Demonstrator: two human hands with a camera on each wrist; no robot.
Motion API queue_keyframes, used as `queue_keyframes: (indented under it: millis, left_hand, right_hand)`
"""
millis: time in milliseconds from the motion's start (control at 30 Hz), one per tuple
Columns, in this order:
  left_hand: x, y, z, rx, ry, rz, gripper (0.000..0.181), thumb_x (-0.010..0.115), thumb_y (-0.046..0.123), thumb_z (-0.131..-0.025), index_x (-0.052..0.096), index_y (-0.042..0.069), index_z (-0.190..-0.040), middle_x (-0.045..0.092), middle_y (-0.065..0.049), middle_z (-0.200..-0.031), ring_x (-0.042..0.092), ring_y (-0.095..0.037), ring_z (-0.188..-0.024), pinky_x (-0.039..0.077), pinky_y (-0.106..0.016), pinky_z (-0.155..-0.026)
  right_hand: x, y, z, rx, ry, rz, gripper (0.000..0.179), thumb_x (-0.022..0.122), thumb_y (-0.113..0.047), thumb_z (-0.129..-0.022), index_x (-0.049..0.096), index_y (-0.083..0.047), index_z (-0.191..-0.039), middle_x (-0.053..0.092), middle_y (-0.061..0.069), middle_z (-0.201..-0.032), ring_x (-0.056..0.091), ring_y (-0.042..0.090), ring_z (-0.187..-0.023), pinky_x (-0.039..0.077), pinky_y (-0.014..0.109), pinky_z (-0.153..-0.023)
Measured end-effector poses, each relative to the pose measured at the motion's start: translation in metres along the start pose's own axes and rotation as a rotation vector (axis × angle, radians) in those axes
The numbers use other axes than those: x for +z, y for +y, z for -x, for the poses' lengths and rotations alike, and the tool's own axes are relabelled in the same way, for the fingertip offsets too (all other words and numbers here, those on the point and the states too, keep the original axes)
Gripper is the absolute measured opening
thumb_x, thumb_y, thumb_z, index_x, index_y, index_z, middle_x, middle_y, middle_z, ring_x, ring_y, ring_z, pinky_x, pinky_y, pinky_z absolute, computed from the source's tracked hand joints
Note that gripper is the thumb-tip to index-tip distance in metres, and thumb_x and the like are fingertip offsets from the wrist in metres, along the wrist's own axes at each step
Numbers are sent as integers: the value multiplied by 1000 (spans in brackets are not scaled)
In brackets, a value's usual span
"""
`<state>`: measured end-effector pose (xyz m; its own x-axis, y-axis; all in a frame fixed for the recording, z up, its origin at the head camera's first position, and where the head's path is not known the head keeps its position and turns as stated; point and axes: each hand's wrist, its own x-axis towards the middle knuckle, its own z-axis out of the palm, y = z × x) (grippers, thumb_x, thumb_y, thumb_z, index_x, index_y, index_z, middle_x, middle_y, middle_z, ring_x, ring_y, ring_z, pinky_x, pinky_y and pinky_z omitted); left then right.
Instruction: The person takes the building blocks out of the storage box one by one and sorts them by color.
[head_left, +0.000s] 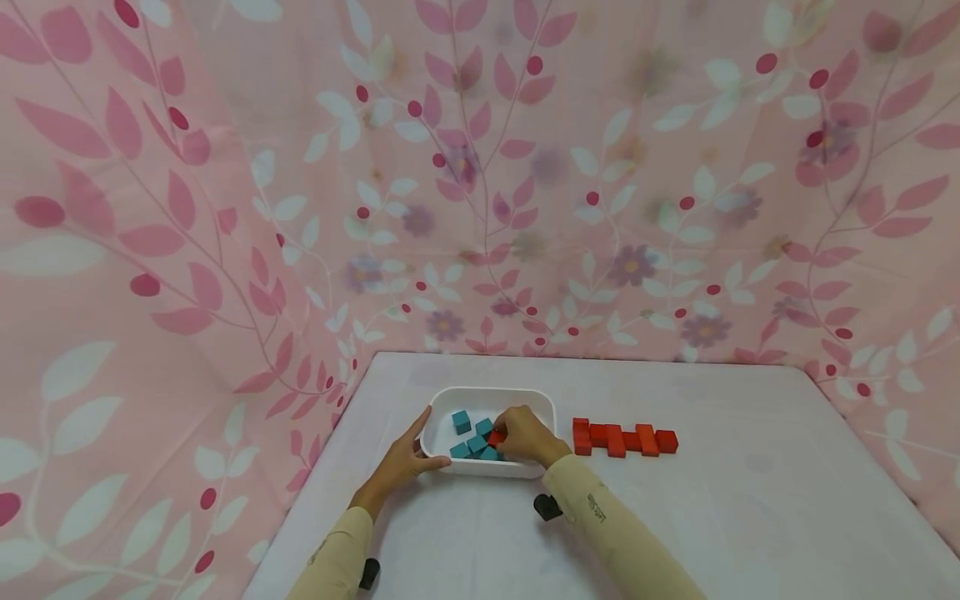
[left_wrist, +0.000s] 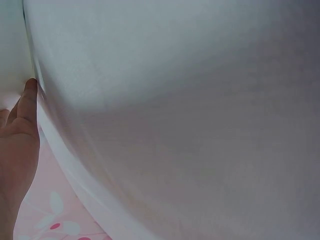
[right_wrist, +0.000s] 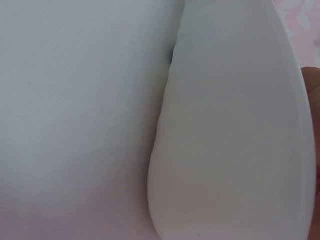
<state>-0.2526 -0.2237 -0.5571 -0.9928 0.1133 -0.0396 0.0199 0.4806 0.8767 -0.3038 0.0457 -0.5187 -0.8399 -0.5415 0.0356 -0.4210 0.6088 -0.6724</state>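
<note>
A white tray (head_left: 487,469) with rounded corners stands on the table, holding several teal blocks (head_left: 461,422) and some red. My left hand (head_left: 397,467) grips its left end, thumb along the near rim and fingers against the side. In the left wrist view, fingers of the left hand (left_wrist: 22,120) press on the tray's outer wall. My right hand (head_left: 527,435) reaches over the near wall into the tray and pinches a red block (head_left: 496,437) among the teal ones. Only an edge of the right hand (right_wrist: 312,95) shows behind the tray wall (right_wrist: 235,125) in the right wrist view.
Right of the tray, several red blocks (head_left: 615,440) lie in a row, touching side by side, some lengthwise and some crosswise. A white cloth covers the table (head_left: 750,517). Pink floral curtains (head_left: 570,208) hang behind it and along the sides.
</note>
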Motion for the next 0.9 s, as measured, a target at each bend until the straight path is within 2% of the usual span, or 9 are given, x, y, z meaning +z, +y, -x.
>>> queue_keyframes:
  millis: [267,433,600,733,900]
  left_hand:
    - [-1,2,0,-3,-2,1,106,84,39,-75,16,36,-156,22,-2,-161,37,-36,-137,43,-45,-101]
    - [0,2,0,-7,-3,2,106,84,39,-75,16,36,-157,21,-1,-161,37,-36,-138,42,-44,-102]
    - [1,0,1,-9,-4,15,107,84,39,-75,16,34,-157,20,0,-161,36,-35,-139,42,-44,-102]
    - [1,0,1,-11,-1,13,108,84,40,-75,15,33,-157,21,-2,-161,37,-37,-138,42,-45,-102]
    - [-1,2,2,-14,1,7,109,84,43,-73,16,34,-157,22,-1,-161,37,-36,-138,43,-46,-102]
  right_hand:
    - [0,0,4,37,-1,-16,31,78,-9,-81,74,-4,-111,68,1,-95,55,18,-85,52,28,-74]
    - [-6,0,7,13,8,1,32,78,-9,-81,74,-4,-112,68,2,-98,54,18,-87,53,28,-75]
    - [-22,-3,16,-11,34,18,38,78,-8,-80,71,-3,-117,68,3,-102,56,19,-86,55,29,-79]
    - [-38,-2,24,-13,57,36,37,78,-6,-80,71,-2,-116,67,5,-103,56,21,-89,56,35,-84]
    - [-58,6,36,18,116,46,36,79,-5,-79,72,-4,-113,66,5,-101,57,20,-89,56,37,-85]
